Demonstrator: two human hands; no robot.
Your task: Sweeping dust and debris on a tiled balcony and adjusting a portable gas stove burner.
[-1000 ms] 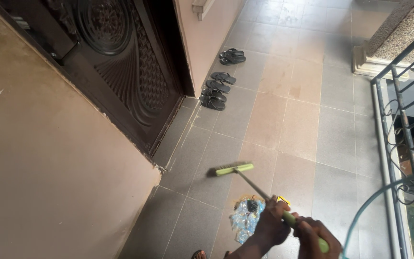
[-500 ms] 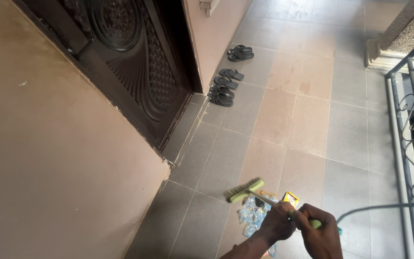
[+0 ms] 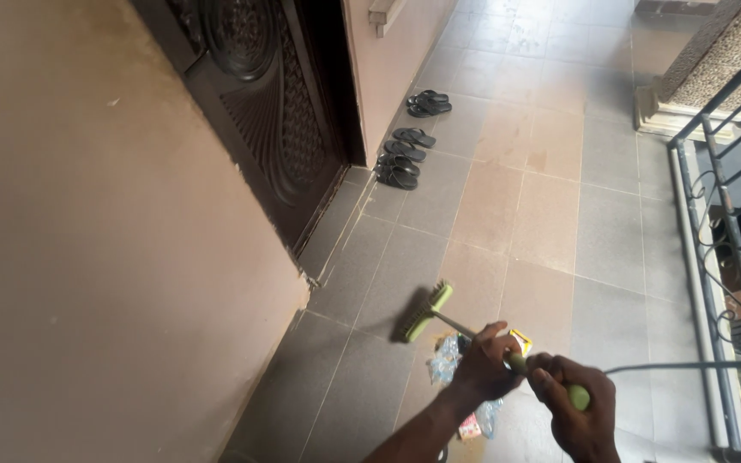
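A: What are the hands doing?

B: Both are gripping one broom. The left hand (image 3: 489, 364) is wrapping tight around the thin shaft lower down, and the right hand (image 3: 578, 410) is closing around the green grip at the upper end. Spaced along the handle like that, one hand is probably steering while the other is driving the stroke.

A: And where is the broom (image 3: 439, 315) itself?

B: Its green head is resting on a grey floor tile (image 3: 396, 274), at about ten o'clock from the left hand, bristles facing the door (image 3: 289, 129). The shaft is slanting down from the hands to the head, so the bristles are meeting the floor at an angle.

A: Anything lying near it?

B: A heap of litter (image 3: 452, 360) is sitting just under the left hand, at roughly seven o'clock from the broom head. It is mostly clear, bluish plastic sachets, crumpled. At the hand's one o'clock a small yellow packet (image 3: 522, 340) is peeking out, and a reddish scrap is lying at six o'clock; the arm is covering part of the pile, so I cannot tell what else is in it.

A: And farther off?

B: Three pairs of black sandals (image 3: 405, 154) are lining the wall at twelve o'clock, just past the doorway. A dark railing (image 3: 722, 214) is running along at three o'clock.
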